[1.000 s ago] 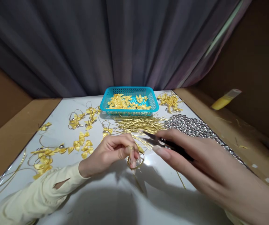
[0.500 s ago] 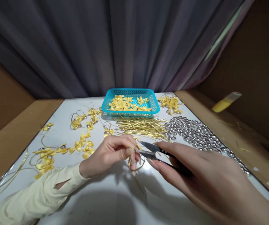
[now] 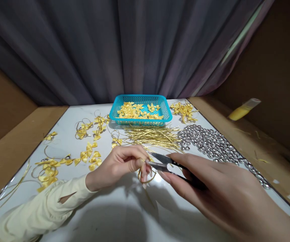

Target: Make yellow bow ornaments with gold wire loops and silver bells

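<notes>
Pinching a gold wire loop (image 3: 149, 180) between the fingers of the left hand (image 3: 114, 167), gripping snips (image 3: 161, 161) in the right hand (image 3: 218, 191); probably risking nicking a fingertip with blades this near.

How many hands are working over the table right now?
2. The left hand, centre-left, pinches a gold cord loop; the right hand, lower right, holds snips with the blades at the left fingertips. No other hands show.
</notes>
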The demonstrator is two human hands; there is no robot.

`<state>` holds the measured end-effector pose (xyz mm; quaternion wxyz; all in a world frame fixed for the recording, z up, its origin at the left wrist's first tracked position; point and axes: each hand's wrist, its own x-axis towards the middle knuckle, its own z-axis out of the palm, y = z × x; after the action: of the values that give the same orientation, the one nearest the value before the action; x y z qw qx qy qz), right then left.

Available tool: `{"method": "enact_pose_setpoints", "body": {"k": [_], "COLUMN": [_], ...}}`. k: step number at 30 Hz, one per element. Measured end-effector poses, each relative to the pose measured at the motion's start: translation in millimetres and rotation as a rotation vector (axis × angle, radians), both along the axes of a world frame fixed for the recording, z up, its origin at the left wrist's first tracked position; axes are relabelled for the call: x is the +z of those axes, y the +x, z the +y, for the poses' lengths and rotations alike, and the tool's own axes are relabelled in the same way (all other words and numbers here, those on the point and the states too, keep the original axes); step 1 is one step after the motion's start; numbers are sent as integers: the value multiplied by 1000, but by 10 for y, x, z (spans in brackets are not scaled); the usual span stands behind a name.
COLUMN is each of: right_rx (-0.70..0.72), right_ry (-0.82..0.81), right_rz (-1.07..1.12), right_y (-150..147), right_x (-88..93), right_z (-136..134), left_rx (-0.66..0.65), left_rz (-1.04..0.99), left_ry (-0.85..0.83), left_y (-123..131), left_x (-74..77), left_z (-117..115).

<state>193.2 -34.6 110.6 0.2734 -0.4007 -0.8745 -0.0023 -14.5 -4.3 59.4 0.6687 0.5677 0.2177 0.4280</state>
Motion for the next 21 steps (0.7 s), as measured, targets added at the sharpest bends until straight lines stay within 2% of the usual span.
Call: {"method": "enact_pose_setpoints", "body": {"k": [13, 17, 21], "right_rx": [-53, -63, -89], "right_ry": [143, 189, 165], "right_rz": [-54, -63, -24], "right_y": [-105, -145, -120], "right_x": [-52, -118, -106], "right_z": [-9, 29, 50], "left_rx": [67, 46, 68], "left_rz": [71, 185, 171], "left_ry": [56, 110, 122], "left_y": [15, 39, 61], "left_x": [45, 71, 103], "left_z": [19, -36, -67]}}
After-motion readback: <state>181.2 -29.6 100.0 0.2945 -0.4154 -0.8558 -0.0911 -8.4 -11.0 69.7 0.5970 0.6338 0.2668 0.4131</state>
